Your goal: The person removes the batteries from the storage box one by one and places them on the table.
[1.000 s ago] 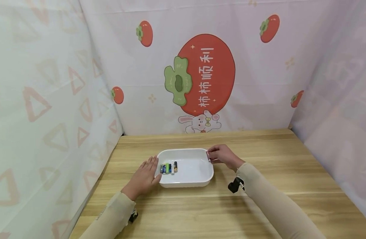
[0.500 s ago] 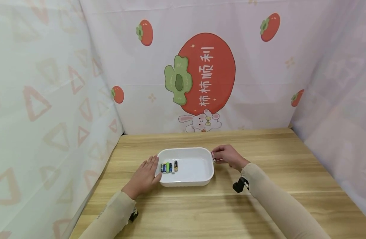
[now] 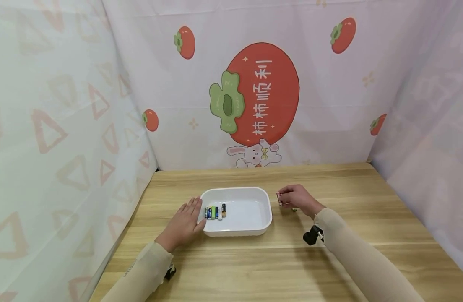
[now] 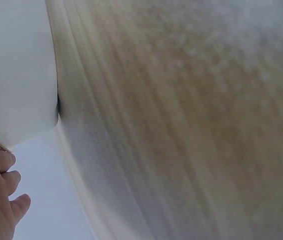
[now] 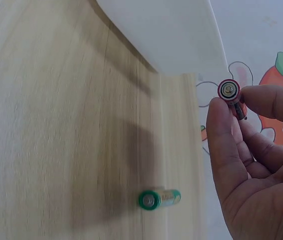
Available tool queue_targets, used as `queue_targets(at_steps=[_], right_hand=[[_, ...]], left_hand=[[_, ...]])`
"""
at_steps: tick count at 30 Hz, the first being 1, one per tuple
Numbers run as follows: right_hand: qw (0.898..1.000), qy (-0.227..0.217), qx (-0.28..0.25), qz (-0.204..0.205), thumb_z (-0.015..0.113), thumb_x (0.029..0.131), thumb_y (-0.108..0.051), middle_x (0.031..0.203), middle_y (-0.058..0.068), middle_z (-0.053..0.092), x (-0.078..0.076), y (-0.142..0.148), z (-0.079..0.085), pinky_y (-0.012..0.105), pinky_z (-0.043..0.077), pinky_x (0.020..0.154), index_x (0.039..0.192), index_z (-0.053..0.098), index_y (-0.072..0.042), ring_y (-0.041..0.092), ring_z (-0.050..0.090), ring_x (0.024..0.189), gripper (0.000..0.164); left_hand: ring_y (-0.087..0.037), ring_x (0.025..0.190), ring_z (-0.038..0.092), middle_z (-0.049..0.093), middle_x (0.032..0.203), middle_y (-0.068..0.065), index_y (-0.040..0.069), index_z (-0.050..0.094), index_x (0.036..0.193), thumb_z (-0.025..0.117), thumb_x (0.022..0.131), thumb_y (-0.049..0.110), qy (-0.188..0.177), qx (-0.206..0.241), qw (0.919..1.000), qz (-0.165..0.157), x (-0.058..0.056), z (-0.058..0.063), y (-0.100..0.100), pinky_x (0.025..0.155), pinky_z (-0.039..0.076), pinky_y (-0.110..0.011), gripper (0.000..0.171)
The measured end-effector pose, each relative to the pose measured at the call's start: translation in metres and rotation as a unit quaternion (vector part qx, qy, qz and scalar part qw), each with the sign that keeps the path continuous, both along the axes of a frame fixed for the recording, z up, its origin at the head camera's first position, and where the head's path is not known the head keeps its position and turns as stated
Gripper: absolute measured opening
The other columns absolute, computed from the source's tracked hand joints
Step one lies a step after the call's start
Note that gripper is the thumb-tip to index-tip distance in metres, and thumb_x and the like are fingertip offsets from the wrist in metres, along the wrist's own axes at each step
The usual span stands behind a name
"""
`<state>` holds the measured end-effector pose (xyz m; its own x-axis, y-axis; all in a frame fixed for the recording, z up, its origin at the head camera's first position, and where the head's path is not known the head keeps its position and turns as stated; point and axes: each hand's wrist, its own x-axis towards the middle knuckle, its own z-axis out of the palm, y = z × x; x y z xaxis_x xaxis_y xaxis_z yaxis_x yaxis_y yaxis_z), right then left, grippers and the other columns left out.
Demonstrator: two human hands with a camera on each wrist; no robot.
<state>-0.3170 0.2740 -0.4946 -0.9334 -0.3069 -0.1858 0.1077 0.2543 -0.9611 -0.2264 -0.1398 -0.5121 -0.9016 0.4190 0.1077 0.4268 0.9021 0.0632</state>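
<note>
Plainly, the left hand [image 3: 182, 224] lay with its fingers straight across the left end of a shallow, white, round-cornered rectangular tray [image 3: 250, 216], touching the rim and gripping nothing. Off the tray's opposite end, the right hand [image 3: 297, 199] held a small cylindrical battery with a red rim [image 5: 229, 90] pinched between thumb and fingertips, its round metal terminal turned toward the wrist camera. That battery was in the air to the right of the tray, apart from its wall. A dark, narrow piece showed just behind it; whether this was part of the same battery could not be told. Below the right hand, a green cylindrical battery with a silver end [image 5: 160, 199] lay on its side on the tabletop.

Inside the tray, toward the left end, six slim batteries lay side by side in a row: a dark one [image 3: 206, 213] leftmost, then a blue one [image 3: 209, 213], a lime-green one [image 3: 213, 212], a dark blue one [image 3: 217, 212], a whitish one [image 3: 220, 214] set slightly nearer the person, and a black-and-orange one [image 3: 224, 210] set slightly farther off. Both forearms wore beige sleeves [image 3: 352, 247]. Beneath everything spread a light wood-grain table [image 3: 231, 268], and behind it hung a pale cloth [image 3: 182, 84] printed with red persimmons and a white rabbit.
</note>
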Motion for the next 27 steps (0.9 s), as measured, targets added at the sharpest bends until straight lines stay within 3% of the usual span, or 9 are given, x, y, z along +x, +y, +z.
queue_targets(at_steps=[5, 11, 19, 27], right_hand=[[1.000, 0.001, 0.012, -0.004, 0.057, 0.096, -0.007, 0.109, 0.026, 0.062, 0.004, 0.010, 0.007, 0.045, 0.054, 0.085, 0.126, 0.051, 0.015, 0.025, 0.065, 0.090, 0.038], [1.000, -0.002, 0.016, -0.016, 0.057, 0.096, -0.009, 0.117, 0.031, 0.059, -0.003, 0.024, 0.002, 0.039, 0.055, 0.082, 0.128, 0.050, 0.015, 0.021, 0.065, 0.090, 0.040], [1.000, -0.004, 0.013, -0.023, 0.056, 0.097, -0.007, 0.112, 0.027, 0.061, -0.004, 0.036, 0.002, 0.036, 0.056, 0.080, 0.128, 0.049, 0.017, 0.018, 0.065, 0.087, 0.040], [1.000, -0.014, -0.007, -0.026, 0.057, 0.096, -0.005, 0.113, 0.029, 0.060, -0.002, 0.045, -0.013, 0.040, 0.055, 0.082, 0.128, 0.048, 0.019, 0.024, 0.064, 0.090, 0.041]], left_hand=[[-0.034, 0.145, 0.015, 0.018, 0.158, -0.019, -0.004, 0.018, 0.153, 0.041, 0.102, 0.043, 0.000, 0.000, 1.0000, 0.002, -0.001, -0.001, 0.000, 0.115, 0.017, -0.050, 0.073], [-0.033, 0.145, 0.015, 0.017, 0.158, -0.018, -0.003, 0.017, 0.153, 0.040, 0.102, 0.044, 0.004, -0.001, 1.0000, 0.004, -0.003, -0.001, 0.001, 0.115, 0.017, -0.050, 0.073], [-0.033, 0.145, 0.017, 0.019, 0.158, -0.019, -0.005, 0.020, 0.152, 0.041, 0.102, 0.044, 0.008, -0.005, 1.0000, 0.001, -0.003, 0.000, 0.002, 0.115, 0.018, -0.050, 0.073], [-0.034, 0.145, 0.017, 0.019, 0.158, -0.019, -0.004, 0.020, 0.152, 0.042, 0.101, 0.044, 0.004, -0.006, 1.0000, 0.004, -0.001, -0.002, 0.001, 0.115, 0.017, -0.049, 0.074]])
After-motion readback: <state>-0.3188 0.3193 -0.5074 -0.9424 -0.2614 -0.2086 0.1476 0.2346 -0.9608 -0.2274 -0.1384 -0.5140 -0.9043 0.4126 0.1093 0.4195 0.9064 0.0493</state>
